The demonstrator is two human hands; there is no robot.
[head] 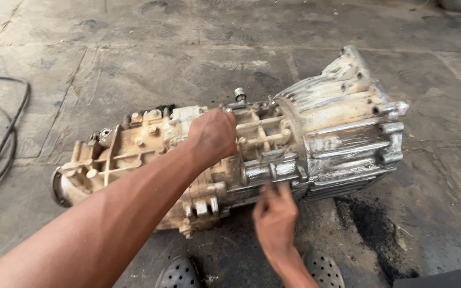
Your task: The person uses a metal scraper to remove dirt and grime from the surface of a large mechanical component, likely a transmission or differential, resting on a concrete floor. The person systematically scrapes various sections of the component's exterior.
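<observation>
Centre frame, left hand comes in on a long forearm from lower left and sits clenched over the top of the gearbox, knuckles up, fingers wrapped on a rib or fitting of the casing; exact part under the palm is hidden. Looks like a steadying grip, judging by the pressed-down pose. Right hand rises from bottom centre, fingers loosely spread and blurred, tips touching the lower side of the casing near the ribbed silver section; not gripping anything I can make out, so open as far as visible.

Gearbox lies on its side across mid-frame on the concrete floor, narrow rusty-tan tail end at left, wide bell housing at right, scraped to bare metal. Small threaded stud or breather stands on top, just right of the left hand. Dark oily patch stains the floor under the bell housing. Two perforated dark sandals at bottom edge, either side of the right wrist. Black hose curls at far left, well apart. No containers in view.
</observation>
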